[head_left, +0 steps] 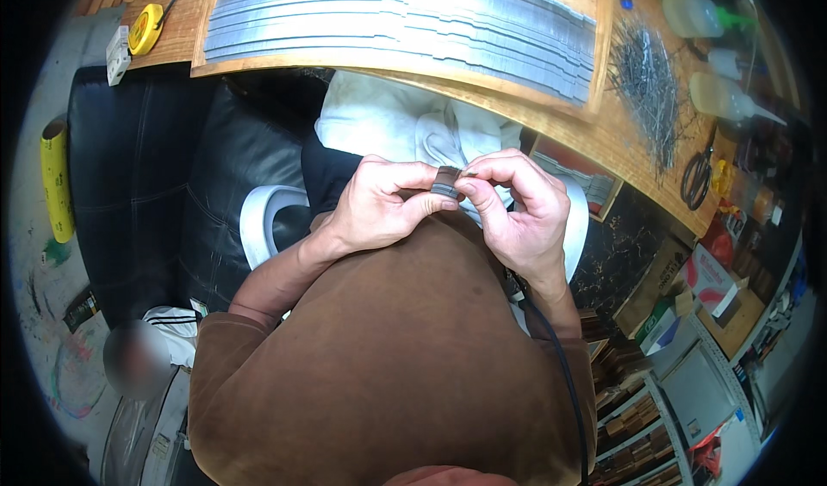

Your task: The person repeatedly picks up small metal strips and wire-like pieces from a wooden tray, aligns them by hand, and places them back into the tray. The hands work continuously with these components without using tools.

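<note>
Close in front of my chest, above my lap, both hands meet around a small dark brown block [444, 180] with a greyish lower edge. My left hand [370, 204] pinches it between thumb and forefinger, the thumb lying along the near side. From the right, my right hand [530, 215] is closed in a thumb-and-forefinger pinch at the block's end. A thin dark sliver shows at those fingertips; whether it is part of the block or a separate piece I cannot tell. Beneath the hands lies white cloth [375, 111] over my lap.
Ahead, a wooden tray [200, 66] bears rows of thin grey metal strips [396, 21]. A heap of thin metal pins [646, 81], scissors [696, 180] and squeeze bottles [719, 96] lie to its right. Left are a yellow tape measure [145, 30], a black sofa [129, 159] and another person [177, 335].
</note>
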Demonstrator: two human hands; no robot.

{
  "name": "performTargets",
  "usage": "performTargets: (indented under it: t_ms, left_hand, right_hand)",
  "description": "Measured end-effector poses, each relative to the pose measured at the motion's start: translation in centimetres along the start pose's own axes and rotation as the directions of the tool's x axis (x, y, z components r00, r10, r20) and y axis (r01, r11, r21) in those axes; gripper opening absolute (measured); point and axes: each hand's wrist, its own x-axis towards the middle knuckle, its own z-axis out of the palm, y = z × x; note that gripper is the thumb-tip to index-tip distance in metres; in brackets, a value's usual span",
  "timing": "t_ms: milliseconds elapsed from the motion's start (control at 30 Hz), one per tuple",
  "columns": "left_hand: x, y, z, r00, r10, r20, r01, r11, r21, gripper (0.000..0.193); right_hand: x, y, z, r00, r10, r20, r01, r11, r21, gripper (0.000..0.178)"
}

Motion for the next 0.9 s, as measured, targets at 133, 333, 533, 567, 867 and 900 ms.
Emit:
performTargets:
  t_ms: [133,333,533,567,867,900]
  left_hand:
    - [0.0,0.1,0.0,1.000,0.010,-0.007,-0.010,1.000,-0.010,0.021]
    - [-0.1,0.0,0.0,1.000,-0.003,-0.010,0.003,1.000,-0.019,0.021]
    - [0.0,0.0,0.1,1.000,-0.001,-0.028,0.001,1.000,-0.006,0.023]
    - [-0.1,-0.1,0.1,1.000,-0.005,-0.028,0.004,1.000,-0.012,0.023]
    - [0.6,0.9,-0.1,1.000,0.002,-0.021,-0.001,0.998,0.062,0.019]
    - [0.6,1.0,-0.2,1.000,-0.010,-0.003,0.010,0.998,0.058,0.018]
  right_hand:
    - [0.0,0.1,0.0,1.000,0.007,0.001,-0.007,1.000,0.016,0.009]
    - [-0.1,0.2,0.0,1.000,0.010,0.001,-0.010,1.000,0.022,0.009]
    - [-0.1,0.2,0.1,1.000,0.009,-0.012,-0.009,0.999,0.035,0.008]
    - [-0.1,0.2,0.1,1.000,0.011,-0.014,-0.011,0.999,0.039,0.008]
    - [-0.8,1.0,0.5,0.995,0.079,-0.065,-0.071,0.992,0.106,0.012]
    - [-0.8,0.9,0.3,0.996,0.070,-0.051,-0.066,0.994,0.088,0.011]
